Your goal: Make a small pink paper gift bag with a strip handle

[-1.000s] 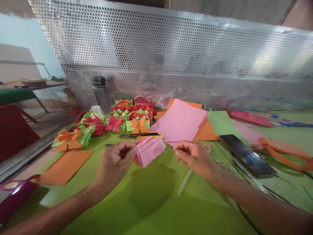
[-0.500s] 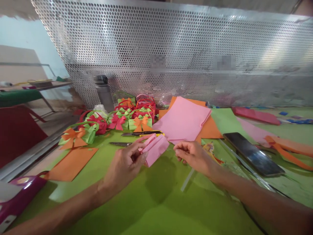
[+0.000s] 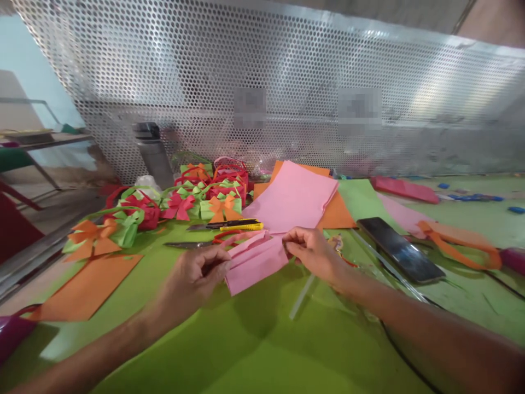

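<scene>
A small pink folded bag, seemingly of felt or thick paper, is held above the green table between my two hands. My left hand pinches its left end, thumb and fingers closed. At the opposite end, my right hand grips the edge, its fingertips partly hidden. Just behind lie scissors with red handles and a yellow-and-black utility knife. A translucent glue stick rests below my right hand. Stacked pink sheets lie beyond the bag.
Several little bags with bows stand at the back left, near a grey bottle. An orange piece lies at left beside a purple tool. On the right are a phone and orange strips. A perforated metal panel rises behind.
My right hand, apart from the pink bag before, has closed on its right end. The bag now sits lower and stretched more sideways. The whole view has shifted to the right.
</scene>
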A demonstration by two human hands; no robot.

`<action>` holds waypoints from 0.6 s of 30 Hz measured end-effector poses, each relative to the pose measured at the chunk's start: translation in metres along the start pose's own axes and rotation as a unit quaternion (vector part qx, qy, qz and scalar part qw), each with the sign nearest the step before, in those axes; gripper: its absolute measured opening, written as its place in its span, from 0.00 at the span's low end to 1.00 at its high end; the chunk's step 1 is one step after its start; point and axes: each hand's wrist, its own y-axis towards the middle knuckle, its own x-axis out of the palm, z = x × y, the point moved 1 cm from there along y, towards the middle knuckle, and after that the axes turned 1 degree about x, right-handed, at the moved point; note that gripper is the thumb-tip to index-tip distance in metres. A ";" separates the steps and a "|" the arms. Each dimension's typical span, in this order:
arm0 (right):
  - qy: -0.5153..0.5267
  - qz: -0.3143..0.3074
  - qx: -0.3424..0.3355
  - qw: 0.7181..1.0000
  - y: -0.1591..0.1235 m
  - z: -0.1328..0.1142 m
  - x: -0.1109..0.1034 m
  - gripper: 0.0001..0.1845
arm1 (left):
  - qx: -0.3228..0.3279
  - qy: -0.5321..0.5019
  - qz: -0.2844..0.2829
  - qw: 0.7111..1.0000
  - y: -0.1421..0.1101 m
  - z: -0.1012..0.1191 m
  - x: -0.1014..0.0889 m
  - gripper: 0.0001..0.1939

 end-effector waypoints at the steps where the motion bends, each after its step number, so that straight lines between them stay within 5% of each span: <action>1: 0.001 0.001 0.003 1.000 0.000 0.000 0.000 0.06 | 0.002 0.001 0.001 1.000 0.000 0.001 0.000 0.11; 18: 0.026 -0.031 0.026 0.999 -0.006 -0.004 0.003 0.03 | -0.007 0.028 0.044 0.999 -0.001 0.000 0.001 0.09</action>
